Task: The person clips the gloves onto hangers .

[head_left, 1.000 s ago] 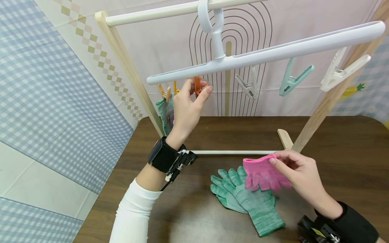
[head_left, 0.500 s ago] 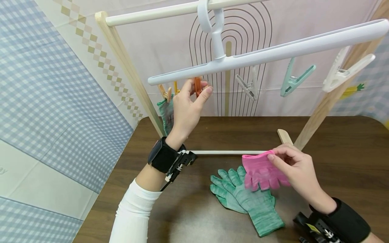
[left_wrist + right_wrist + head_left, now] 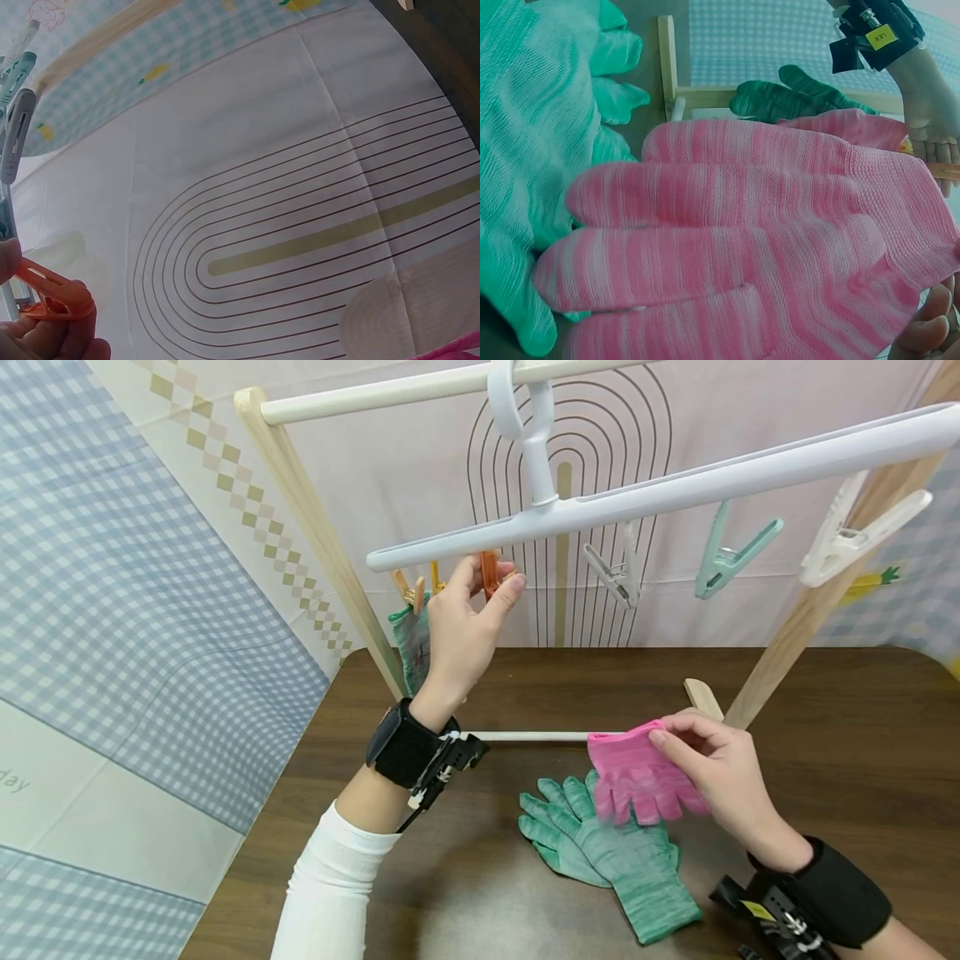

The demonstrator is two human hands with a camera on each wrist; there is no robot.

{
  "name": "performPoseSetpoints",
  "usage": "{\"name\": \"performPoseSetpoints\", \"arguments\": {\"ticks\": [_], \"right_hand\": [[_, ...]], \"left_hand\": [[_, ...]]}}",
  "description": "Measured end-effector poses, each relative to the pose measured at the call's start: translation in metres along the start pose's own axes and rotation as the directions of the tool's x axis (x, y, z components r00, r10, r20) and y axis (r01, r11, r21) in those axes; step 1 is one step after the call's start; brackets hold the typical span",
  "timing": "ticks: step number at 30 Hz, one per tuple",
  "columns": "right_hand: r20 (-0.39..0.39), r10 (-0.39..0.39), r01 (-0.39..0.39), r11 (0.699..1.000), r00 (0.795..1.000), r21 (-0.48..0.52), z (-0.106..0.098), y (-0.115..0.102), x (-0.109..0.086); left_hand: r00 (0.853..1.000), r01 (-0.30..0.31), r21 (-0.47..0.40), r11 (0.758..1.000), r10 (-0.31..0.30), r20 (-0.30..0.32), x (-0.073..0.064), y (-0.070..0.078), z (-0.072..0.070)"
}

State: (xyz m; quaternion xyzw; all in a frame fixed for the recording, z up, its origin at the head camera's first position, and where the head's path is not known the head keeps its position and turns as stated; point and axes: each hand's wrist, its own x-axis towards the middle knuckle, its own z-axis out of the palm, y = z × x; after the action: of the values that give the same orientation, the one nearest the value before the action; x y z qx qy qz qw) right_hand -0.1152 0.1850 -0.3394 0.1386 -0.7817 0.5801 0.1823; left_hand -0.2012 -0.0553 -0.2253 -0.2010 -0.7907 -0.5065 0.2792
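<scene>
My left hand (image 3: 465, 631) pinches an orange clothespin (image 3: 489, 575) under the left arm of the white hanger (image 3: 637, 493); the left wrist view shows fingers around this orange clothespin (image 3: 60, 296). Lower right, my right hand (image 3: 723, 777) holds a small pink knitted glove (image 3: 637, 777) by its cuff, its fingers hanging down. That pink glove (image 3: 742, 225) fills much of the right wrist view. Beneath it, green gloves (image 3: 645, 877) lie overlapping on the table. Another green glove (image 3: 411, 647) hangs at the hanger's left end, partly behind my left hand. Beside it hangs a second pink glove (image 3: 847, 127).
A wooden rack with a white top rail (image 3: 375, 397) carries the hanger. Grey (image 3: 615, 572), mint (image 3: 731, 556) and white clothespins (image 3: 858, 539) dangle along its right arm. A lower white bar (image 3: 540, 737) crosses above the brown table (image 3: 465, 877).
My right hand has moved left and slightly up with the pink glove. The hanger's right end has swung a little to the right. My left hand stays nearly still on the orange clothespin.
</scene>
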Motion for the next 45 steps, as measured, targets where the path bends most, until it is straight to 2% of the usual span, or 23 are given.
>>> {"name": "performPoseSetpoints", "arguments": {"ticks": [5, 10, 14, 18, 23, 30, 38, 45], "right_hand": [[0.024, 0.014, -0.015, 1.000, 1.000, 0.025, 0.003, 0.000, 0.003], [0.040, 0.080, -0.080, 0.997, 0.996, -0.003, 0.005, -0.003, 0.005], [0.067, 0.086, -0.087, 0.996, 0.994, 0.003, 0.006, -0.006, 0.008], [0.079, 0.065, -0.072, 0.993, 0.995, 0.095, 0.011, -0.010, 0.014], [0.044, 0.057, -0.066, 0.966, 0.997, 0.250, 0.019, -0.014, 0.022], [0.025, 0.083, -0.087, 0.935, 0.996, 0.344, 0.025, -0.017, 0.027], [0.045, 0.091, -0.102, 0.917, 0.995, 0.387, 0.029, -0.022, 0.033], [0.026, 0.090, -0.094, 0.939, 0.996, 0.332, 0.033, -0.028, 0.038]], "left_hand": [[1.000, -0.001, 0.001, 1.000, 0.001, -0.006, -0.001, 0.000, 0.000], [1.000, -0.018, 0.010, 1.000, 0.018, -0.012, -0.001, 0.000, 0.001], [1.000, -0.013, 0.006, 1.000, 0.013, -0.009, -0.001, 0.000, 0.001], [1.000, -0.005, 0.004, 1.000, 0.005, -0.008, 0.000, 0.001, 0.001], [1.000, -0.001, 0.000, 1.000, 0.001, -0.006, -0.001, -0.001, 0.001], [1.000, 0.003, -0.011, 1.000, -0.003, 0.002, -0.001, 0.000, 0.001], [1.000, 0.005, -0.003, 1.000, -0.005, -0.006, -0.001, 0.001, 0.001], [1.000, -0.005, -0.008, 1.000, 0.004, -0.011, -0.002, 0.002, 0.002]]}}
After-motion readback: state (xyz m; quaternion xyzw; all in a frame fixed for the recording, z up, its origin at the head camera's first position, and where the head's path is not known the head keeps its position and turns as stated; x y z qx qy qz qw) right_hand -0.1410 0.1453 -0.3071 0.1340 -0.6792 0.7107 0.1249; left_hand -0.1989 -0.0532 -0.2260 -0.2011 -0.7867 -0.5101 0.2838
